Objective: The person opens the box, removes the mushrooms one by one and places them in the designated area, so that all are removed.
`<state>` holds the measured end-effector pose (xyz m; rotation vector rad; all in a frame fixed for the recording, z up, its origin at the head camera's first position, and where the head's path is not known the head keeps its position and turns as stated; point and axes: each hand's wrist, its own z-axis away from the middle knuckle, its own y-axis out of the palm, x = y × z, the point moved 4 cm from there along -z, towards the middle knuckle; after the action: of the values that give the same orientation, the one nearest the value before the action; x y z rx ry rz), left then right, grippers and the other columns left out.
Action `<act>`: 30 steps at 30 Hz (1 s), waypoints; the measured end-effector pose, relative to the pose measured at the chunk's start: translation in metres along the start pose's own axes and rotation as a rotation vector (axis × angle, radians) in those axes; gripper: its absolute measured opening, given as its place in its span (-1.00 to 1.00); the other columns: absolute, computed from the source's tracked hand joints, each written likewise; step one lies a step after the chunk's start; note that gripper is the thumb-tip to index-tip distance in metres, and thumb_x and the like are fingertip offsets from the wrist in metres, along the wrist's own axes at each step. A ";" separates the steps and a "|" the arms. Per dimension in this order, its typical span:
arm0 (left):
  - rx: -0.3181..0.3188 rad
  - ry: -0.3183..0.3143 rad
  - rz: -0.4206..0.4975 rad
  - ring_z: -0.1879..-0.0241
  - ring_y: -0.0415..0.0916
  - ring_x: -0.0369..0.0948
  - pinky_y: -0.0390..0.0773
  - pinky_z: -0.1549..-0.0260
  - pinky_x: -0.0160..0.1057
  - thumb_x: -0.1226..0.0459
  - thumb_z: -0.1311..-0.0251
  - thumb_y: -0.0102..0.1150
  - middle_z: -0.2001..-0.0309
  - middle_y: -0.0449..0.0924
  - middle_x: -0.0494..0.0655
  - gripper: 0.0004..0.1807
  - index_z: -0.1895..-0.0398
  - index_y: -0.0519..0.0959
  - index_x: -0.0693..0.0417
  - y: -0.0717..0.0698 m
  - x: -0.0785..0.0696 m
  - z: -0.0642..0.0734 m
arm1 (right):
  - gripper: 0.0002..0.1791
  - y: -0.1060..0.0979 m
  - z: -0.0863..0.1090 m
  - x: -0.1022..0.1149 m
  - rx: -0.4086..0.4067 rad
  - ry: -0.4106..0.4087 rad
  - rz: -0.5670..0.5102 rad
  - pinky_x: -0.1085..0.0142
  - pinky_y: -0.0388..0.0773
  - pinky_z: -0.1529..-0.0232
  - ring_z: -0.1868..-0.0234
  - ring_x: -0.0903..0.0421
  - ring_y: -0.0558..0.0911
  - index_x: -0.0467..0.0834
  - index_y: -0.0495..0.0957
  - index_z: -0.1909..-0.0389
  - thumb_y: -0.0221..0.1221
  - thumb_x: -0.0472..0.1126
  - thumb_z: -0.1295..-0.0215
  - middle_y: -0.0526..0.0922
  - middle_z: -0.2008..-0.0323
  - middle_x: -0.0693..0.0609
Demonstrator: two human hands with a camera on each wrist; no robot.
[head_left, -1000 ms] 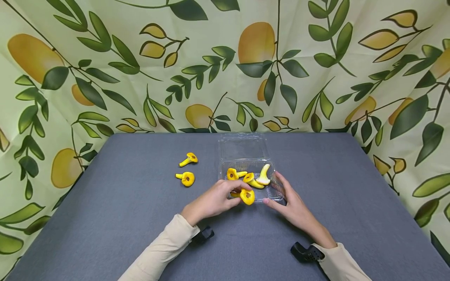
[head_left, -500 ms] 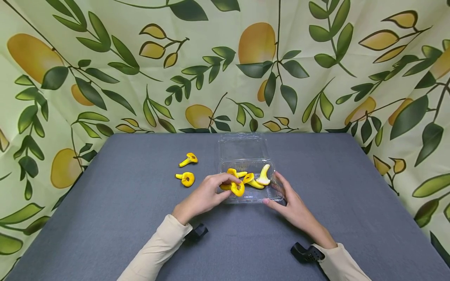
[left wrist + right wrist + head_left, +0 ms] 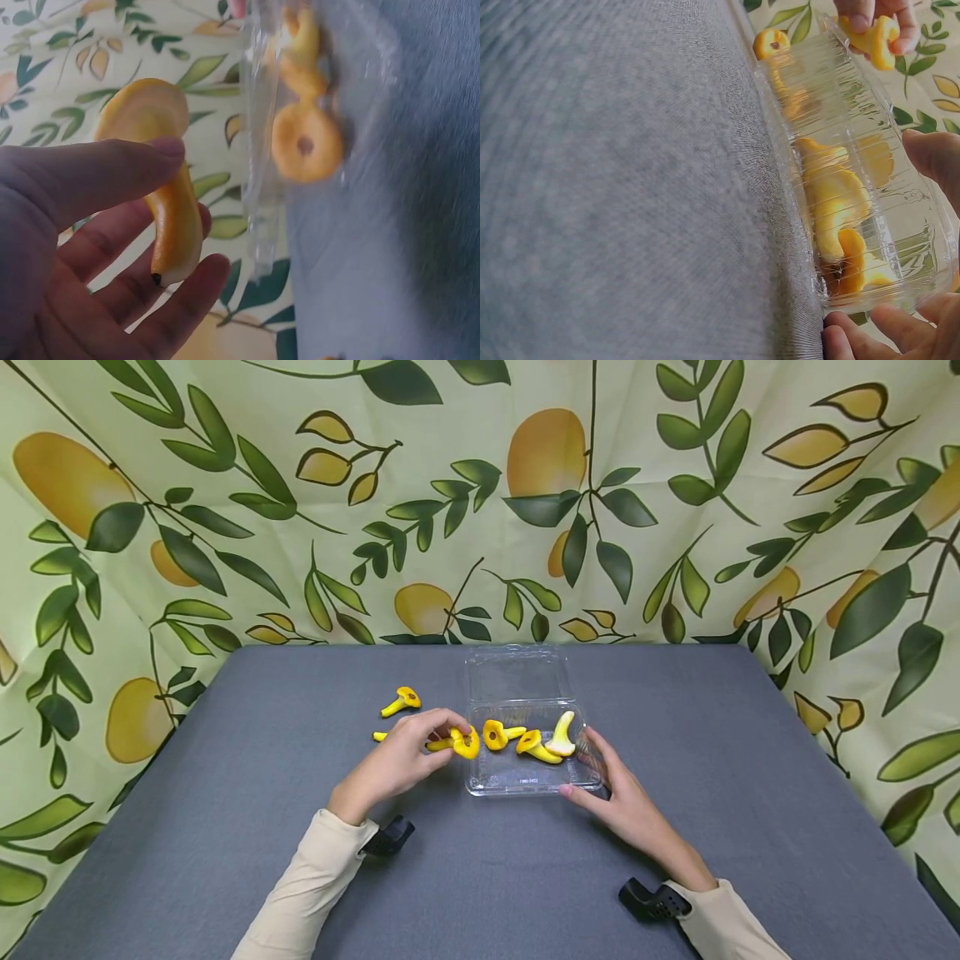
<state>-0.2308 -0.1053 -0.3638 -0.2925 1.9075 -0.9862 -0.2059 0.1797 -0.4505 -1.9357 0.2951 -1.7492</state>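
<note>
Left hand (image 3: 401,760) has its grip closed on a yellow mushroom (image 3: 467,743), thumb across it just below the cap, stem lying back toward the palm; the left wrist view shows a dark tip at the stem's end and the other fingers spread loosely behind. In the head view the held cap overlaps the left edge of a clear plastic container (image 3: 510,779); whether it touches the wall I cannot tell. Right hand (image 3: 633,802) grips the container's right end, thumb at the near corner, fingers along the side. Inside, toward the far part of the base, three more: a left-hand mushroom (image 3: 495,734) with its stem pointing right, a middle mushroom (image 3: 538,747) lying aslant, and a paler mushroom (image 3: 561,735) just beside it, cap toward the near side. The hinged lid (image 3: 517,678) is folded back, away from the person. Left of the container, a loose mushroom (image 3: 401,700) lies on the grey worktop (image 3: 225,827); nearer, a stem (image 3: 380,736) pokes out from behind the left hand, the rest hidden. Pale sleeves, a black wrist device at each cuff. Behind everything, a leaf-and-fruit patterned cloth (image 3: 420,435).
</note>
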 end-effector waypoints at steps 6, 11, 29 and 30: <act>-0.003 -0.047 -0.029 0.16 0.55 -0.19 0.61 0.10 -0.17 0.50 -0.14 0.28 0.05 0.68 -0.07 -0.65 -0.01 0.62 0.11 -0.010 0.007 0.003 | 0.07 0.000 0.000 0.000 0.000 0.000 -0.001 -0.24 0.20 -0.40 -0.46 -0.24 0.30 -0.11 -0.17 -0.58 0.31 0.03 -0.27 -0.01 -0.57 -0.20; -0.001 -0.075 -0.044 0.18 0.55 -0.18 0.59 0.14 -0.21 0.49 -0.12 0.29 0.09 0.69 -0.06 -0.60 -0.06 0.63 0.13 -0.018 0.013 0.006 | 0.07 -0.001 0.000 0.000 0.001 -0.006 0.004 -0.22 0.20 -0.41 -0.45 -0.25 0.30 -0.12 -0.17 -0.58 0.31 0.03 -0.27 -0.01 -0.57 -0.21; 0.071 -0.132 -0.087 0.22 0.55 -0.17 0.56 0.20 -0.21 0.50 -0.05 0.31 0.22 0.68 -0.03 -0.59 -0.03 0.64 0.20 -0.041 0.037 0.017 | 0.06 -0.001 -0.001 0.000 0.000 -0.011 0.008 -0.24 0.22 -0.39 -0.45 -0.23 0.31 -0.09 -0.16 -0.58 0.32 0.04 -0.27 0.01 -0.57 -0.19; 0.085 -0.135 -0.089 0.22 0.55 -0.17 0.57 0.19 -0.19 0.50 -0.05 0.32 0.22 0.68 -0.03 -0.60 -0.03 0.64 0.20 -0.042 0.038 0.018 | 0.06 -0.001 -0.001 0.000 0.000 -0.012 0.007 -0.23 0.22 -0.40 -0.45 -0.23 0.31 -0.08 -0.16 -0.58 0.32 0.04 -0.26 0.01 -0.57 -0.19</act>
<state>-0.2444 -0.1626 -0.3610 -0.3874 1.7383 -1.0771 -0.2069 0.1802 -0.4506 -1.9420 0.2979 -1.7326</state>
